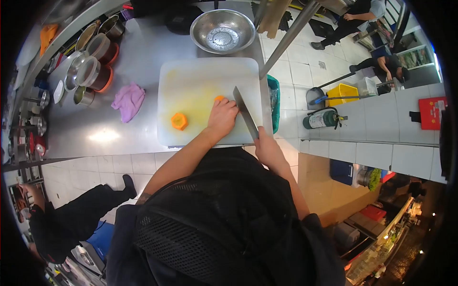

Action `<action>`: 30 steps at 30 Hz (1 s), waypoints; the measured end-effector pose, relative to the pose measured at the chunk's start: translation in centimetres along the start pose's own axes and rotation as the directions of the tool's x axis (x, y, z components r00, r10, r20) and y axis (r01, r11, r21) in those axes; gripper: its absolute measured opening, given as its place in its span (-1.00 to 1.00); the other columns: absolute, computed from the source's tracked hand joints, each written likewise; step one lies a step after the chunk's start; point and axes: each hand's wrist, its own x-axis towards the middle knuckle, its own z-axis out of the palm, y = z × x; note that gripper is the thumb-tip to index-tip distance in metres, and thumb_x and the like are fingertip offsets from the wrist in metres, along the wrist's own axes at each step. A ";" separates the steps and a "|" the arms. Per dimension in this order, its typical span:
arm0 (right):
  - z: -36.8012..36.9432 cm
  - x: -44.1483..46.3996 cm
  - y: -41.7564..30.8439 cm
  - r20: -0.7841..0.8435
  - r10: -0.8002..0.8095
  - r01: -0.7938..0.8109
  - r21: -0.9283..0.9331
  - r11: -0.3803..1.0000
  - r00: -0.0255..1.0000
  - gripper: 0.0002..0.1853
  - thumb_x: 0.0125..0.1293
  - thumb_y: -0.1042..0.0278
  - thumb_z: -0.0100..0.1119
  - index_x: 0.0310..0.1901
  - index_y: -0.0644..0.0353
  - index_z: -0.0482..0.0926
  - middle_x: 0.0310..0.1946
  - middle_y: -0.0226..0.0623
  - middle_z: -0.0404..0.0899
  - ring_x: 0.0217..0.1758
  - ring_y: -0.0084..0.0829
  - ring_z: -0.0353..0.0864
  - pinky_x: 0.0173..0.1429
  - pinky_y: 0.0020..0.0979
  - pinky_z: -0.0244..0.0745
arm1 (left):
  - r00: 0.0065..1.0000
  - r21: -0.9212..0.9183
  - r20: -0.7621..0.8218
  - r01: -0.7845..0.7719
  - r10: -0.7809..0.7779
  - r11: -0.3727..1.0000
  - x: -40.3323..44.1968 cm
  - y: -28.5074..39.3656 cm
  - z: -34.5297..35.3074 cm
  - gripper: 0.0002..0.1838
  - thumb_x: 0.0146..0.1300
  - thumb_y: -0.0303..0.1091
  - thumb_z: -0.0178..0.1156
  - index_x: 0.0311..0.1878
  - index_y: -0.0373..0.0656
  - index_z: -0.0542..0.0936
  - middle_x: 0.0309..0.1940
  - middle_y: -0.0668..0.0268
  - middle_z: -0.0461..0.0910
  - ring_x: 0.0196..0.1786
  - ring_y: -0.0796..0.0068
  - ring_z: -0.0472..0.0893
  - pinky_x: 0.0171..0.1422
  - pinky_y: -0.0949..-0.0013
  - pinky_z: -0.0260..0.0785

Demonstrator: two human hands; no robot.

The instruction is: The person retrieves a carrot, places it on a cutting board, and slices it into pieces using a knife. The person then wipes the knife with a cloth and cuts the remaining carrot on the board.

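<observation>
On a white cutting board with yellowish stains, my left hand is closed over a carrot piece; only an orange bit shows past the fingers. My right hand grips the handle of a kitchen knife. Its long blade points away from me, beside the left fingertips. Another thick piece of carrot, with trimmed, angular sides, lies on the board to the left of my left hand.
A metal bowl stands behind the board. To the left are a crumpled purple cloth, containers with dark contents and a small metal pot. A green-lined bin sits right of the counter. Several other people are around the kitchen.
</observation>
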 end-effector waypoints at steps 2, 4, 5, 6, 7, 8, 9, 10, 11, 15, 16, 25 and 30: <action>-2.5 -0.1 -1.1 -0.063 -0.070 0.071 0.022 0.997 0.996 -0.63 0.51 0.40 0.06 0.28 0.25 0.36 -0.29 0.28 0.70 -0.17 0.36 0.69 -0.04 0.28 0.53 | 0.988 -0.144 -0.145 0.041 -0.062 0.989 0.5 -1.3 -0.3 -0.81 0.26 -0.51 0.25 -0.14 -0.17 0.79 -0.15 0.24 0.69 0.00 0.18 0.62 0.17 0.12 0.44; -3.9 -1.0 -1.8 -0.078 -0.047 0.050 0.039 0.998 0.996 -0.67 0.53 0.37 0.08 0.24 0.23 0.38 -0.29 0.27 0.70 -0.16 0.36 0.69 -0.04 0.27 0.52 | 0.959 -0.300 -0.247 0.063 -0.142 0.952 0.5 -3.0 -1.5 -0.78 0.26 -0.55 0.21 -0.12 -0.20 0.78 -0.12 0.15 0.70 0.00 0.12 0.65 0.14 0.08 0.49; -4.6 -1.3 -2.1 -0.081 -0.035 0.040 0.064 0.997 0.996 -0.67 0.53 0.38 0.08 0.25 0.24 0.38 -0.29 0.29 0.69 -0.16 0.36 0.69 -0.04 0.26 0.52 | 0.913 -0.427 -0.241 0.204 -0.328 0.881 0.8 -4.3 -2.6 -0.77 0.27 -0.57 0.19 -0.09 -0.23 0.78 -0.11 0.09 0.70 0.00 0.06 0.66 0.15 0.06 0.52; -5.1 -1.4 -2.1 -0.085 -0.029 0.037 0.085 0.996 0.996 -0.66 0.54 0.39 0.08 0.26 0.24 0.39 -0.29 0.31 0.68 -0.16 0.36 0.68 -0.04 0.26 0.51 | 0.835 -0.544 -0.218 0.326 -0.505 0.773 1.1 -5.2 -3.4 -0.75 0.28 -0.58 0.17 -0.06 -0.26 0.77 -0.09 0.03 0.70 0.01 0.01 0.68 0.15 0.04 0.55; -5.3 -1.6 -2.0 -0.067 -0.029 0.038 0.139 0.990 0.997 -0.62 0.54 0.41 0.07 0.32 0.24 0.36 -0.28 0.35 0.67 -0.15 0.39 0.67 -0.03 0.26 0.51 | 0.833 -0.540 -0.220 0.329 -0.507 0.775 1.0 -5.9 -3.3 -0.75 0.28 -0.58 0.17 -0.06 -0.26 0.77 -0.09 0.03 0.70 0.01 0.01 0.68 0.15 0.04 0.55; -4.8 -1.6 -1.3 -0.064 -0.039 0.048 0.140 0.989 0.997 -0.62 0.54 0.41 0.07 0.32 0.24 0.36 -0.28 0.35 0.67 -0.15 0.39 0.67 -0.03 0.26 0.51 | 0.865 -0.501 -0.115 0.375 -0.489 0.780 0.9 -6.5 -3.3 -0.74 0.30 -0.57 0.17 -0.03 -0.25 0.76 -0.08 0.03 0.70 0.04 0.01 0.68 0.17 0.05 0.55; -3.7 -1.4 -0.2 -0.058 -0.087 0.096 0.189 0.977 0.995 -0.61 0.54 0.41 0.07 0.33 0.24 0.35 -0.28 0.36 0.67 -0.15 0.41 0.67 -0.02 0.27 0.51 | 0.881 -0.458 -0.006 0.417 -0.472 0.785 0.7 -6.9 -3.3 -0.74 0.32 -0.56 0.16 0.00 -0.24 0.75 -0.07 0.03 0.69 0.06 0.02 0.68 0.20 0.07 0.55; -2.8 -1.4 0.4 -0.055 -0.132 0.142 0.239 0.961 0.990 -0.59 0.54 0.41 0.07 0.35 0.23 0.34 -0.28 0.37 0.67 -0.14 0.43 0.66 -0.01 0.27 0.51 | 0.879 -0.454 -0.012 0.420 -0.477 0.786 0.7 -6.6 -3.4 -0.74 0.32 -0.56 0.16 0.00 -0.24 0.75 -0.07 0.03 0.69 0.06 0.02 0.68 0.20 0.07 0.55; -2.1 -1.5 0.8 -0.055 -0.138 0.147 0.240 0.960 0.989 -0.59 0.54 0.41 0.07 0.35 0.23 0.34 -0.28 0.37 0.67 -0.14 0.43 0.66 -0.01 0.27 0.51 | 0.922 -0.372 0.002 0.361 -0.388 0.855 0.7 -5.9 -3.2 -0.72 0.32 -0.54 0.18 0.05 -0.23 0.73 -0.03 0.04 0.68 0.06 -0.01 0.68 0.21 0.07 0.56; -0.8 -1.8 1.3 0.103 0.001 -0.018 0.169 0.985 0.995 -0.58 0.54 0.41 0.07 0.35 0.23 0.31 -0.27 0.41 0.66 -0.11 0.45 0.66 0.00 0.29 0.51 | 0.928 -0.046 0.069 0.370 -0.366 0.928 1.3 -3.4 -2.3 -0.57 0.30 -0.41 0.33 0.24 -0.24 0.67 0.12 0.05 0.64 0.08 -0.05 0.67 0.26 0.08 0.55; -0.7 -1.9 1.3 0.121 0.041 -0.060 0.157 0.986 0.992 -0.60 0.54 0.43 0.08 0.34 0.24 0.33 -0.27 0.44 0.65 -0.10 0.45 0.67 -0.01 0.28 0.51 | 0.925 -0.043 0.073 0.376 -0.372 0.926 1.2 -3.4 -2.0 -0.57 0.30 -0.41 0.33 0.24 -0.24 0.67 0.12 0.05 0.64 0.08 -0.05 0.67 0.26 0.08 0.55; 0.7 -1.0 1.4 0.082 0.010 -0.025 0.183 0.983 0.997 -0.63 0.53 0.39 0.08 0.26 0.26 0.29 -0.27 0.40 0.66 -0.12 0.44 0.67 0.00 0.35 0.48 | 0.795 -0.133 0.368 0.558 -0.482 0.819 1.4 -5.6 -2.8 -0.64 0.16 -0.36 0.49 -0.04 -0.28 0.61 -0.05 0.06 0.62 0.00 0.09 0.66 0.15 0.13 0.55; 0.5 -1.0 1.1 0.086 0.019 -0.038 0.221 0.974 0.996 -0.69 0.54 0.37 0.08 0.16 0.31 0.30 -0.26 0.39 0.67 -0.10 0.42 0.68 0.01 0.33 0.49 | 0.804 -0.293 0.305 0.589 -0.511 0.753 0.2 -6.9 -3.3 -0.73 0.17 -0.49 0.44 -0.09 -0.29 0.62 -0.18 0.08 0.69 -0.11 0.15 0.70 0.05 0.21 0.58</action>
